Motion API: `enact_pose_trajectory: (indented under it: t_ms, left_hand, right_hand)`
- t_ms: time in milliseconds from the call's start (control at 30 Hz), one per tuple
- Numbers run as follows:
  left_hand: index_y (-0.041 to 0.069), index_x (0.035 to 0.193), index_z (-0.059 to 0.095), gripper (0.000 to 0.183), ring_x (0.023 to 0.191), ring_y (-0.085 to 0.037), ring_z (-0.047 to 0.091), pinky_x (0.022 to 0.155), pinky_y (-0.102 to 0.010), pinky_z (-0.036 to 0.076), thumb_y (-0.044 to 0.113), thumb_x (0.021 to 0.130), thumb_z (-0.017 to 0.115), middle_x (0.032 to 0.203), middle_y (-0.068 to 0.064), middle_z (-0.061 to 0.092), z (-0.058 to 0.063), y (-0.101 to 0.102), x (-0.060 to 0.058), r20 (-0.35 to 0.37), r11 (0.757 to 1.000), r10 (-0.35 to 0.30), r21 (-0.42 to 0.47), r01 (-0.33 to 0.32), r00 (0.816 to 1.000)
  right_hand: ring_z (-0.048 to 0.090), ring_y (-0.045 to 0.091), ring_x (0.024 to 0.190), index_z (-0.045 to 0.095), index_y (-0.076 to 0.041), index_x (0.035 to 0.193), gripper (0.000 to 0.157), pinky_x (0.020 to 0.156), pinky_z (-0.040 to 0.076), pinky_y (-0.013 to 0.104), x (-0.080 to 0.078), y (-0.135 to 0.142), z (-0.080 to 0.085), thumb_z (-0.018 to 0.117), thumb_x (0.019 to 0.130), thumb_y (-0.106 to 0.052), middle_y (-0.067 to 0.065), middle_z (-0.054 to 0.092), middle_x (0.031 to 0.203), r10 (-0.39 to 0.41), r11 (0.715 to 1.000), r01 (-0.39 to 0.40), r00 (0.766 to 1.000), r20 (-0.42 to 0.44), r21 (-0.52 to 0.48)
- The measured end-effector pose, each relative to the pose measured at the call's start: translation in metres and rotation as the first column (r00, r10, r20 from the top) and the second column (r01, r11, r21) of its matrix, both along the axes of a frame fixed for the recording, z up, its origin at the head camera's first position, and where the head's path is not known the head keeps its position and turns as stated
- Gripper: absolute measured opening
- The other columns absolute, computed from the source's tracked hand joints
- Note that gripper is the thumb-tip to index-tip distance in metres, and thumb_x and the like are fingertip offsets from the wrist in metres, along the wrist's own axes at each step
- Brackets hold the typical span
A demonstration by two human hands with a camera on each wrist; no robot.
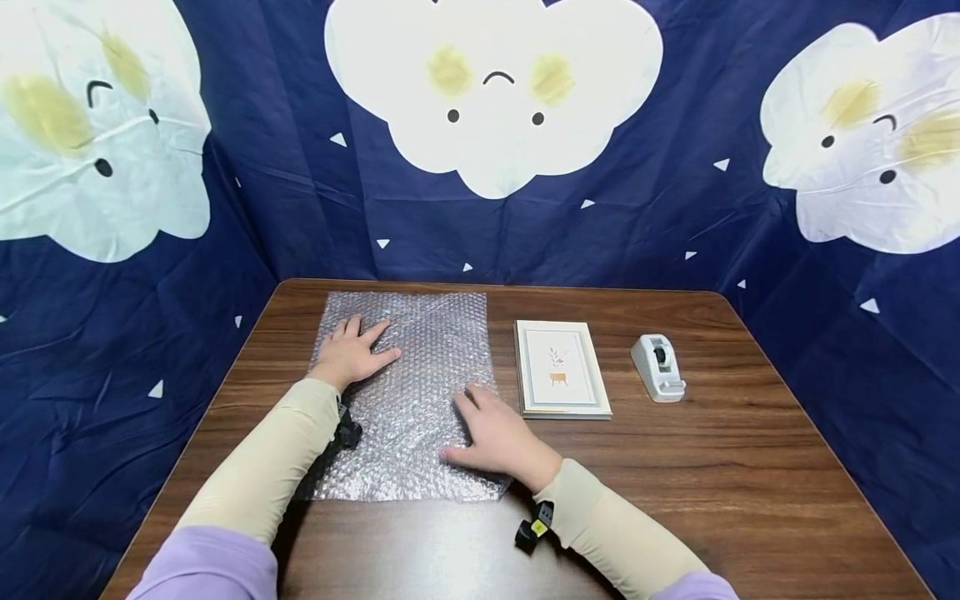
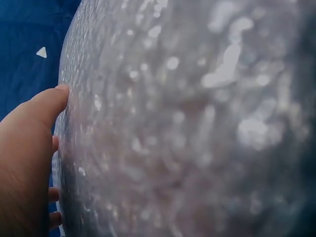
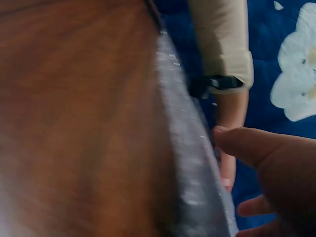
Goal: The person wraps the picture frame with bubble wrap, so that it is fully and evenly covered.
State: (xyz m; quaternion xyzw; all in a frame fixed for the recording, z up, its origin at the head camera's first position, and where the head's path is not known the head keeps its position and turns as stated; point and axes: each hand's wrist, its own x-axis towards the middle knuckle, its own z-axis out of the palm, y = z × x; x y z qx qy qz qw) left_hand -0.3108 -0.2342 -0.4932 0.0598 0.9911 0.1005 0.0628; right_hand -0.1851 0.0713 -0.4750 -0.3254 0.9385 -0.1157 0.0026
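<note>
A sheet of bubble wrap (image 1: 420, 358) lies spread over the left part of the wooden table. My left hand (image 1: 352, 354) rests on its upper left area, the fingers straight and spread. Near the sheet's right edge is my right hand (image 1: 498, 437), fingers extended and apart, with nothing gripped. In the left wrist view the bubble wrap (image 2: 173, 118) fills most of the picture, and the left thumb (image 2: 47, 106) lies along it. The right wrist view shows the right hand (image 3: 276, 173) beside the bubble wrap's edge (image 3: 190, 148); whether it touches the sheet I cannot tell.
A picture frame or framed card (image 1: 561, 369) with a plant drawing lies right of the bubble wrap. Farther right stands a white tape dispenser (image 1: 658, 368). The wooden table (image 1: 750, 467) is bordered by blue cloth walls (image 1: 480, 237) with cloud prints.
</note>
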Motion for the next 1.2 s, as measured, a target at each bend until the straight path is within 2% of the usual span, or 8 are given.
enact_pose_trajectory:
  t_ms: [133,333,500,667,900,1200]
  left_hand:
    - [0.025,0.163,0.024,0.087,0.148,-0.057,0.008,0.114,-0.072,0.013,0.076,0.094,0.037,0.164,-0.031,0.007,0.000,-0.001,0.001,0.007,1.000,0.012,-0.002,-0.012,1.000]
    - [0.025,0.163,0.022,0.086,0.147,-0.058,0.005,0.115,-0.072,0.011,0.075,0.094,0.039,0.164,-0.031,0.005,0.004,-0.008,0.006,0.030,1.000,0.022,0.015,-0.022,0.999]
    - [0.027,0.163,0.019,0.089,0.148,-0.057,0.002,0.114,-0.073,0.012,0.079,0.093,0.035,0.164,-0.031,0.001,0.004,-0.019,0.011,0.064,0.999,0.031,0.008,-0.032,0.997]
    - [0.025,0.163,0.019,0.090,0.147,-0.058,0.000,0.114,-0.074,0.012,0.079,0.093,0.036,0.164,-0.032,0.000,0.007,-0.029,0.018,0.073,0.999,0.042,0.029,-0.044,0.996]
    - [0.024,0.163,0.020,0.091,0.146,-0.060,-0.001,0.114,-0.074,0.009,0.079,0.093,0.038,0.163,-0.033,0.000,0.009,-0.046,0.029,0.087,0.998,0.048,0.043,-0.052,0.995]
    - [0.023,0.163,0.022,0.092,0.145,-0.062,0.000,0.112,-0.075,0.012,0.080,0.092,0.039,0.161,-0.036,0.001,0.012,-0.064,0.040,0.083,0.997,0.060,0.037,-0.064,0.995]
  right_hand:
    - [0.041,0.039,0.141,0.047,-0.004,0.149,0.097,0.114,0.038,0.048,0.006,-0.003,-0.008,0.066,0.082,-0.072,0.024,0.042,0.152,0.032,0.996,-0.028,0.999,-0.043,0.090]
    - [0.034,0.037,0.146,0.044,-0.006,0.152,0.098,0.117,0.034,0.049,0.005,-0.004,-0.011,0.066,0.083,-0.072,0.021,0.037,0.157,0.009,0.998,-0.009,1.000,0.009,0.069]
    - [0.030,0.035,0.149,0.043,-0.008,0.154,0.098,0.119,0.030,0.048,0.002,-0.003,-0.014,0.067,0.083,-0.071,0.019,0.034,0.160,0.000,0.998,-0.003,0.999,0.051,0.068]
    - [0.033,0.033,0.148,0.045,-0.007,0.152,0.094,0.120,0.030,0.044,-0.001,-0.003,-0.014,0.069,0.084,-0.067,0.018,0.035,0.160,-0.006,0.997,0.003,0.999,0.048,0.072]
    - [0.036,0.035,0.146,0.046,-0.006,0.150,0.086,0.118,0.032,0.046,-0.002,-0.003,-0.009,0.072,0.087,-0.058,0.019,0.039,0.157,-0.025,0.997,0.020,0.998,0.060,0.073]
    - [0.038,0.037,0.145,0.048,-0.004,0.148,0.074,0.118,0.033,0.047,-0.004,-0.005,-0.005,0.071,0.092,-0.047,0.022,0.039,0.157,-0.047,0.994,0.042,0.998,0.049,0.102]
